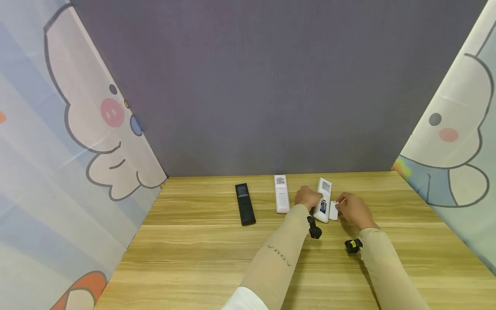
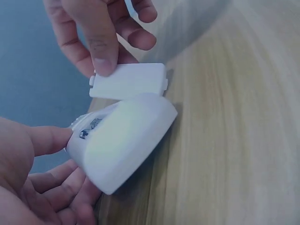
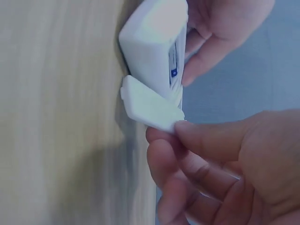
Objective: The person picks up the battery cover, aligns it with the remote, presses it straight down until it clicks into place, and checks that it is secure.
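A white remote control [image 1: 325,189] lies back side up on the table, its battery compartment uncovered, with batteries [image 1: 323,206] inside. My left hand [image 1: 308,197] grips this remote from its left side, the thumb at the edge of the compartment in the left wrist view. Between thumb and fingers, my right hand [image 1: 354,210] pinches the white battery cover [image 3: 147,104], just right of the remote. The cover is tilted in the right wrist view, close against the remote's side; whether they touch I cannot tell.
Left of my hands lies a second white remote [image 1: 282,193], its cover on. Farther left is a black remote [image 1: 245,204], also back side up. A grey panel [image 1: 248,94] stands behind the wooden table [image 1: 201,258], with printed curtains [image 1: 35,181] at both sides.
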A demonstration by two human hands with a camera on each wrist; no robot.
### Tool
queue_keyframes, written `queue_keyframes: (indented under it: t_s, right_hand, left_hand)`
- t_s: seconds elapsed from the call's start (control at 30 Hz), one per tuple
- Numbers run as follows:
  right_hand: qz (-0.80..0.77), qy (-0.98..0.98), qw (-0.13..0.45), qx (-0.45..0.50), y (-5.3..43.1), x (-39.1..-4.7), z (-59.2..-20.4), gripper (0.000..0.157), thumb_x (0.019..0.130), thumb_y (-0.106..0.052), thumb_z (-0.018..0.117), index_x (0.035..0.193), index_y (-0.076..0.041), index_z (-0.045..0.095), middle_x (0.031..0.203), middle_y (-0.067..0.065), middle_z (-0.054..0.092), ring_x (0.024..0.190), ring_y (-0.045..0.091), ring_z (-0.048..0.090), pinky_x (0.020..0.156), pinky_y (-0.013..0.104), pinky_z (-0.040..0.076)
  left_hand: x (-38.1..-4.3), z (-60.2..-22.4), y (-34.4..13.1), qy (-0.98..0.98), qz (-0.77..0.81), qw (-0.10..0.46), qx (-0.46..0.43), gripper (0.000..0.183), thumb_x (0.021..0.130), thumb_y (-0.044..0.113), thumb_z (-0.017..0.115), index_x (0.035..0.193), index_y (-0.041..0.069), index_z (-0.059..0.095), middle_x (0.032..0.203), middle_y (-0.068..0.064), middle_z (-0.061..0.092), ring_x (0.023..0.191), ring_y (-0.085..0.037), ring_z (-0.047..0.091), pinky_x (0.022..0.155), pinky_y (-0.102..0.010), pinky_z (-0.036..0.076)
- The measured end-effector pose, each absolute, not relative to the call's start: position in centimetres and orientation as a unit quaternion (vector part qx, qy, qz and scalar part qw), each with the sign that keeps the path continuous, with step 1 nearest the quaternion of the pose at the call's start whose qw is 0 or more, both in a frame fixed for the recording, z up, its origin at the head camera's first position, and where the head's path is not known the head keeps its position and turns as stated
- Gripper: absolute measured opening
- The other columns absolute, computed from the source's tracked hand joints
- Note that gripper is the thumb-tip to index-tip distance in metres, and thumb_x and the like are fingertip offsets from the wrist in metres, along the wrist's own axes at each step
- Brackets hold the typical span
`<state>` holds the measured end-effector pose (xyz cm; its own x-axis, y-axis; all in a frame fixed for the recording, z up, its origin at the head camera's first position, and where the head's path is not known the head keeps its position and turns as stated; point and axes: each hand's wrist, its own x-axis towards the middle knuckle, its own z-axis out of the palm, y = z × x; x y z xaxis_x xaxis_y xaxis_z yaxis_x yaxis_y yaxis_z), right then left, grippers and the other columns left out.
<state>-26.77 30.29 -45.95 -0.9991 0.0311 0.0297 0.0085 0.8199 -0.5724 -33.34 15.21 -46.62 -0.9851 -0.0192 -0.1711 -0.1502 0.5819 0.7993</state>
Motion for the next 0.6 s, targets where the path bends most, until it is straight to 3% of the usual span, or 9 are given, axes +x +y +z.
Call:
queue_keyframes:
  t_s: [0.2, 0.37, 0.6]
  right_hand:
    - [0.317, -0.948, 0.026, -0.008, 30.5, -26.9, -45.4, 0.019, 0.098, -0.008, 0.062, 0.11, 0.006, 0.064, 0.085, 0.015, 0.075, 0.064, 0.016, 0.067, 0.061, 0.032, 0.048]
    - [0.354, -0.934, 0.04, -0.008, 30.6, -27.4, -45.0, 0.018, 0.098, -0.008, 0.062, 0.109, 0.006, 0.064, 0.083, 0.016, 0.075, 0.063, 0.015, 0.067, 0.059, 0.03, 0.05]
    - [0.394, -0.916, 0.071, -0.006, 30.5, -28.0, -44.3, 0.018, 0.102, -0.01, 0.058, 0.11, 0.005, 0.065, 0.091, 0.023, 0.073, 0.069, 0.026, 0.068, 0.058, 0.033, 0.053]
  left_hand:
    - [-32.7, -46.3, 14.4, 0.845, 0.529, 0.063, -0.04, 0.016, 0.085, 0.022, 0.08, 0.093, 0.008, 0.082, 0.097, -0.008, 0.078, 0.093, -0.024, 0.071, 0.087, -0.04, 0.058]
    - [-32.9, -46.7, 14.2, 0.821, 0.566, 0.062, -0.045, 0.016, 0.088, 0.021, 0.079, 0.096, 0.008, 0.082, 0.102, -0.008, 0.078, 0.098, -0.025, 0.071, 0.091, -0.041, 0.057]
    - [-33.2, -47.2, 14.3, 0.769, 0.634, 0.07, -0.051, 0.016, 0.092, 0.02, 0.077, 0.101, 0.008, 0.079, 0.106, -0.006, 0.075, 0.105, -0.024, 0.068, 0.095, -0.042, 0.056]
